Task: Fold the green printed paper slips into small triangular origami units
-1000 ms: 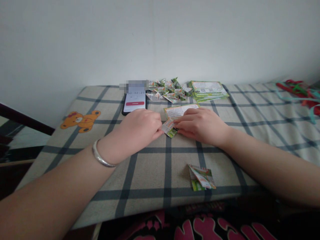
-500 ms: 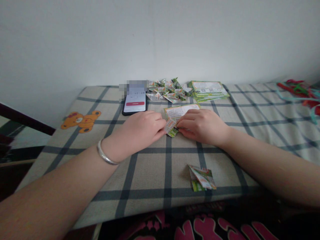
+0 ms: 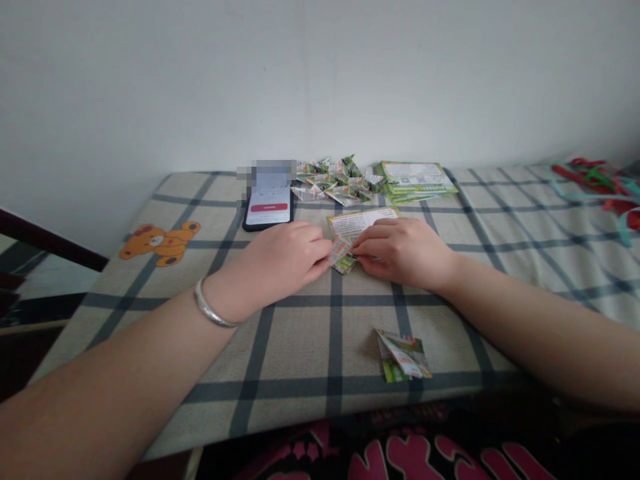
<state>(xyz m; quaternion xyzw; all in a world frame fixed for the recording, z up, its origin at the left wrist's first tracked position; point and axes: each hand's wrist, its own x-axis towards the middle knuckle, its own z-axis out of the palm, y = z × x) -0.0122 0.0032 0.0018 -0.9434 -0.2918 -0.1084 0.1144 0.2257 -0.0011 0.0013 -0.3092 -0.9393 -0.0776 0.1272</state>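
Note:
Between my hands is a small folded piece of printed paper (image 3: 342,256), low over the checked tablecloth. My left hand (image 3: 287,257), with a silver bangle at its wrist, pinches the paper's left edge between thumb and fingers. On the opposite side my right hand (image 3: 403,252) grips it with closed fingertips, which hide part of it. Just behind, a flat printed sheet (image 3: 357,220) lies partly covered by my right hand. Closer to me rests another folded paper piece (image 3: 404,357), apart from both hands.
Several folded paper pieces (image 3: 340,180) are heaped near the wall, beside a phone (image 3: 269,205) with a lit screen. A stack of printed sheets (image 3: 417,180) lies to their right. Red, green and pale blue strips (image 3: 600,183) sit at the far right. A bear picture (image 3: 161,243) decorates the left side.
My left hand has shifted slightly right along the folded paper, closer to my right hand. The right hand stays nearly still, and the other papers have not moved.

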